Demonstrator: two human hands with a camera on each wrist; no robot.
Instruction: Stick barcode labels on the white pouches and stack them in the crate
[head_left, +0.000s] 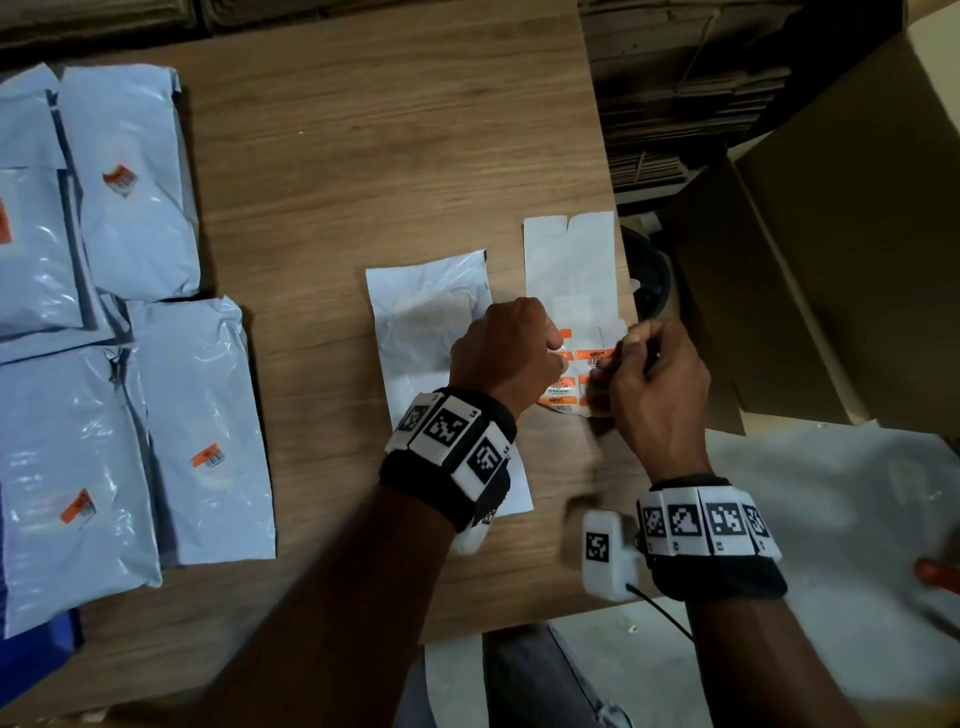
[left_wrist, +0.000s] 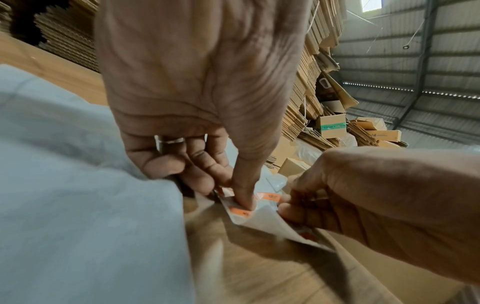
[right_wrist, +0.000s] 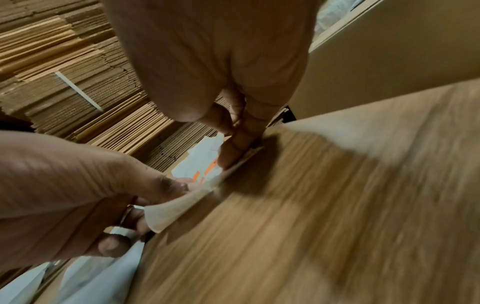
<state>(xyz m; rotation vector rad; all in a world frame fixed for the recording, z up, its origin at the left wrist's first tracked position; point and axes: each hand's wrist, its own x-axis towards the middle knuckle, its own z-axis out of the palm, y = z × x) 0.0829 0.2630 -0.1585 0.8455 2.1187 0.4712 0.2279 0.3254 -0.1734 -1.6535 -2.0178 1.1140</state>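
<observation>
My left hand (head_left: 506, 353) pinching the label sheet (head_left: 571, 291) (orange barcodes), my right hand (head_left: 657, 384) pinching its edge, unlabelled pouch (head_left: 423, 322) beside.

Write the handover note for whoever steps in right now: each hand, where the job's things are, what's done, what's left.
Left hand: pinning the label sheet on the table, thumb pressing it.
Right hand: pinching a label at the sheet's edge, seemingly peeling it.
Unlabelled pouch: flat on the table beside the sheet, under the left wrist.
Done: labelled pouches piled at the table's left.
Left: finish the peel, stick the label on that pouch, then stack the pouches. No crate identifiable; a cardboard box stands open on the right.
</observation>
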